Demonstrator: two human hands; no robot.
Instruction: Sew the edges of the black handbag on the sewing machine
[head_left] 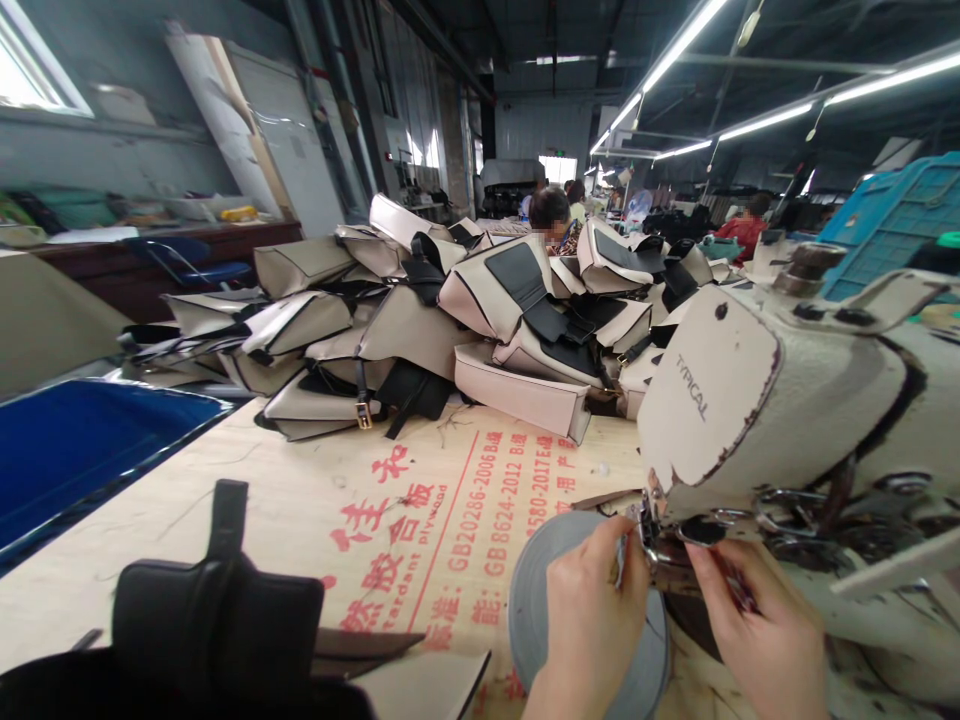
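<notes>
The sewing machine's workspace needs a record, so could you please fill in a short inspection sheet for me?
Surface: plywood board, red print, loose thread scraps.
Job's things: pale sewing machine marked TYPICAL, paint chipped; grey disc partly hidden by the left hand.
Clutter: heaped beige-and-black bags; black piece in the foreground.
Hands: left hand and right hand close under the machine head; what they hold is unclear.
Cables: nothing seen on the board.
Surroundings: blue crates, blue chair, lit ceiling lights, other people behind the heap.
</notes>
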